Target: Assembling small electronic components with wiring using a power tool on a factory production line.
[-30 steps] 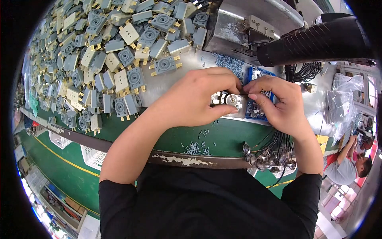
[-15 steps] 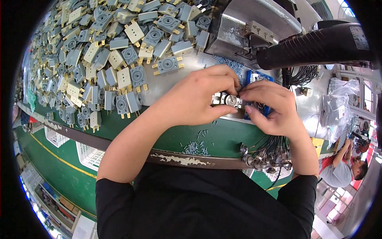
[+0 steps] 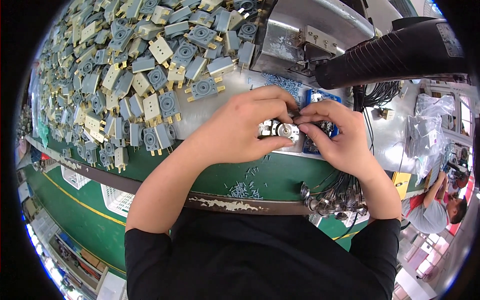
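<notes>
My left hand point(image 3: 250, 125) is closed around a small metal-and-white part with a round disc point(image 3: 285, 130) on its upper face. The thumb presses along the near edge of this part and the fingers curl over its far side. My right hand point(image 3: 337, 130) meets it from the right, thumb and fingertips pinched together beside the part's right end. Whatever lies between those fingertips is hidden. Under the right hand, a blue tray point(image 3: 322, 95) with small dark contents shows in part.
A big heap of grey-and-cream housings point(image 3: 160, 75) with brass tabs covers the left. Loose screws point(image 3: 242, 190) lie near the front edge, more screws point(image 3: 285, 85) farther back. Round metal discs on wires point(image 3: 337, 202) hang at the front right. A black tool point(image 3: 390, 52) juts in from the right.
My right thumb has come in against the fingertips, closing the pinch beside the part. The left hand keeps its hold. The whole view has shifted slightly.
</notes>
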{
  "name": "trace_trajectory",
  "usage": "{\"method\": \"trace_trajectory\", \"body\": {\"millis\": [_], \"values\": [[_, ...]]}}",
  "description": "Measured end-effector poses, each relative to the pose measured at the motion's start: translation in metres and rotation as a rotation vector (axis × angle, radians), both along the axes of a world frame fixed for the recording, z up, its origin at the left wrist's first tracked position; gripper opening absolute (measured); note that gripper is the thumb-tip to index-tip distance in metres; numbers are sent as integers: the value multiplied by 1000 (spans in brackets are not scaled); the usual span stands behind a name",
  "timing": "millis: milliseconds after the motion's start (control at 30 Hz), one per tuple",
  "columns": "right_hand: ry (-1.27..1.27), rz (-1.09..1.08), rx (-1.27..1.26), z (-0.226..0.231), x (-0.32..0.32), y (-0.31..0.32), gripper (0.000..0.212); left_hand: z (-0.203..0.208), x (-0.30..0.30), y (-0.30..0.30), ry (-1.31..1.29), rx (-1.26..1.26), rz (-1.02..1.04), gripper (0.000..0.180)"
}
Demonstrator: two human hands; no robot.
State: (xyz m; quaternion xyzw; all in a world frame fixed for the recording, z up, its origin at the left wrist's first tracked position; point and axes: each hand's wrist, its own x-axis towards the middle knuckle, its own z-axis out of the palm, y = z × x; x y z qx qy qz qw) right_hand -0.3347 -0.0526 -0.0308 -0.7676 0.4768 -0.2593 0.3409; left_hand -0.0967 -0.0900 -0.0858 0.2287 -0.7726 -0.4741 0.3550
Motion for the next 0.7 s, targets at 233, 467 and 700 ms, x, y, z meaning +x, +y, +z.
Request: {"method": "trace_trajectory", "body": {"millis": [233,467,700], "values": [[51,153,-73,5,-5,-10,24,0,0,1,-8,7,15,29],[71,277,-278,2,-7,-10,31,2,0,1,-19,13,19,29],[36,274,-272,-3,-10,-12,31,1,0,1,-9,18,17,29]]}}
